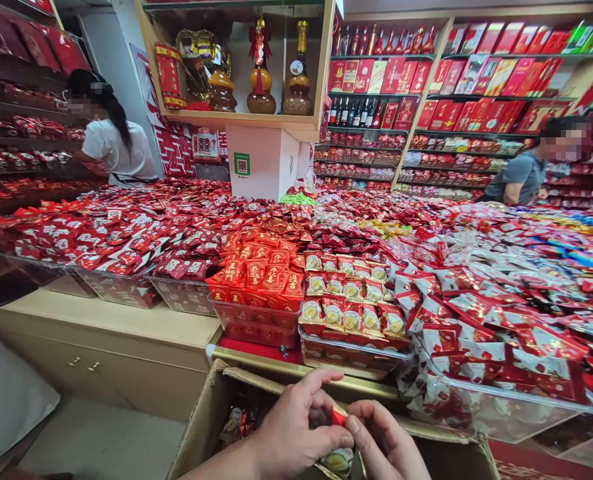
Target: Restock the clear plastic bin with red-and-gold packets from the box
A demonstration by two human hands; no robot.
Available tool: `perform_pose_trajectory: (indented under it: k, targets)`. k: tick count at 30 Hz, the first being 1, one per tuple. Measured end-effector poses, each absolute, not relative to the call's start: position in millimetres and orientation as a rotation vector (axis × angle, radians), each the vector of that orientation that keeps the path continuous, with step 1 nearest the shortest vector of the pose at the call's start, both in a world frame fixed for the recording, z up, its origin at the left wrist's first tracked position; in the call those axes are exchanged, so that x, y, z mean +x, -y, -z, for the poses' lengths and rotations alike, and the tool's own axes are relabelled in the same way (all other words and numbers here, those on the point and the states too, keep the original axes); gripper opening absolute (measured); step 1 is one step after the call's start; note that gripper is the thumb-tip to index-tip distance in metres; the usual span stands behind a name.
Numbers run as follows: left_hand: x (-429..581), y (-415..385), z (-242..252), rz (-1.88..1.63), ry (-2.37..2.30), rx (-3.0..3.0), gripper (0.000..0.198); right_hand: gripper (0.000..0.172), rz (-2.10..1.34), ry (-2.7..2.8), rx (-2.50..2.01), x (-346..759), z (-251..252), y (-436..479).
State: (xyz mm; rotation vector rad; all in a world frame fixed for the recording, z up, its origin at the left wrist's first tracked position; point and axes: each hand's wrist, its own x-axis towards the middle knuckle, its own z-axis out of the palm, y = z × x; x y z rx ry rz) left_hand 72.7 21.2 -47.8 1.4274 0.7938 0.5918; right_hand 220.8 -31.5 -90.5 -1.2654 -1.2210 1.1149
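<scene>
Over an open cardboard box, my left hand and my right hand meet. Between them is a small wrapped candy packet with a red corner and a durian picture, pinched by the fingers of both hands. My fingers cover much of the packet. Inside the box, a few red and gold packets show to the left of my wrist. Just beyond the box, a clear bin of durian candies holds similar packets in neat rows.
Clear bins of orange-red packets and red-and-white packets flank the durian bin. A cream cabinet stands left. One person is by the left shelves, another at the right. A display case hangs over the counter.
</scene>
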Motion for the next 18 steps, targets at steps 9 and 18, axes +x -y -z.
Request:
perform_pose_trajectory:
  k: [9, 18]
  targets:
    - [76.0, -20.1, 41.5, -0.74, -0.701, 1.283, 0.054, 0.032, -1.18, 0.932, -1.254, 222.8, 54.0, 24.2]
    - [82.7, -19.6, 46.3, -0.784, -0.739, 1.109, 0.047, 0.028, -1.233, 0.79, -1.128, 217.9, 60.8, 23.9]
